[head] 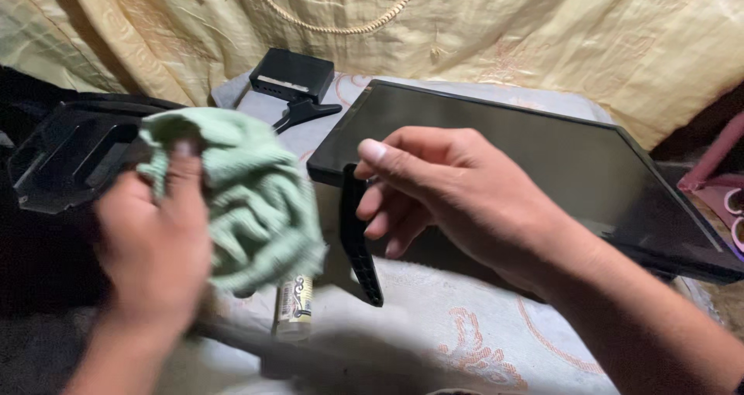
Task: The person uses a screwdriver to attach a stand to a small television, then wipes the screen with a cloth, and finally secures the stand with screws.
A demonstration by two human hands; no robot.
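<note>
The monitor lies right of the cloth, with the small bottle below the cloth.

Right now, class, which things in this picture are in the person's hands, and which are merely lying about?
In hand:
- green cloth, gripped by the left hand
- narrow black plastic strip, held by the right hand

Lying about:
- flat black monitor
- black stand base
- small black box
- small labelled bottle

Your hands over a flat black monitor

Your left hand, blurred, clutches a green cloth; your right hand pinches a narrow black plastic piece just before the monitor, a small bottle lying below.
</note>
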